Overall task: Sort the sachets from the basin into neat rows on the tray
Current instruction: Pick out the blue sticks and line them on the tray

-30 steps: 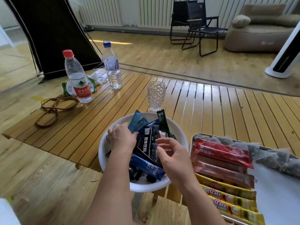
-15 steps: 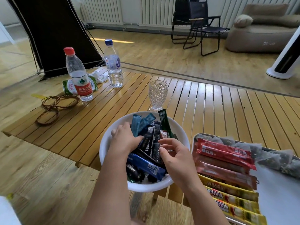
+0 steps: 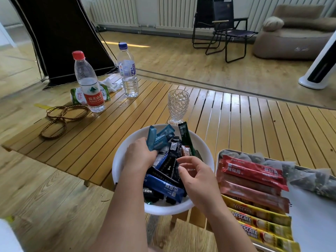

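Note:
A white basin [image 3: 204, 149] on the slatted wooden table holds a loose pile of blue, black and green sachets. My left hand [image 3: 139, 156] is inside it at the left, gripping a bunch of teal sachets [image 3: 159, 137] that stand up against the far rim. My right hand [image 3: 197, 178] hovers over the black sachets [image 3: 171, 165] in the middle, fingers curled and apart, holding nothing. A long dark blue sachet [image 3: 163, 188] lies across the near side. To the right, the white tray [image 3: 312, 217] carries rows of red sachets [image 3: 254, 171], yellow Nescafe sachets [image 3: 258, 217] and tea bags [image 3: 309, 177].
A patterned glass goblet [image 3: 177, 106] stands just behind the basin. Two water bottles [image 3: 89, 84] [image 3: 128, 71], a green packet [image 3: 77, 95] and a loop of wooden beads [image 3: 61, 119] sit at the table's far left. The basin overhangs the table's near edge.
My left hand has drawn the teal sachets together and closed its thumb over them. My right hand has slid a little further over the pile, fingers still curled.

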### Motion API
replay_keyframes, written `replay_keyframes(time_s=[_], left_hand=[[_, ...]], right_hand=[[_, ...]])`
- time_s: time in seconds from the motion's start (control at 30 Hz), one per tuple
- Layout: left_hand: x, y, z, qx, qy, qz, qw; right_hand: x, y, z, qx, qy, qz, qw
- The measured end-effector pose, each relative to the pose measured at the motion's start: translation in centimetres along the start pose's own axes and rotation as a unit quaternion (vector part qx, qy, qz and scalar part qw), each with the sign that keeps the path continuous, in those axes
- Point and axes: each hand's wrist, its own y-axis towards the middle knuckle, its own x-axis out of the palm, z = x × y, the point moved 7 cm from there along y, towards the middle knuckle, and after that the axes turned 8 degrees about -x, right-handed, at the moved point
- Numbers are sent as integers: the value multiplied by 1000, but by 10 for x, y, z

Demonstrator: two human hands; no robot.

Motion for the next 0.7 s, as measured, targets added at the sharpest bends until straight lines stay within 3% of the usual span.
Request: replay_keyframes(time_s=[0.13,0.27,0.37,0.6,0.7], left_hand=[[-18,-5,7,36,-102,53,993],[-57,-22,31,162,-298,152,928],[-65,-36,52,212,-364,105,901],[-23,-92,115,362,-125,-23,923],[2,-111,131,378,-55,-59,922]], right_hand=[[-2,1,-1,6,18,7,1000],[-10,3,0,36,179,53,982],[-18,8,-5,29,297,66,952],[-42,15,-13,-56,371,85,923],[-52,14,-6,-36,411,133,901]])
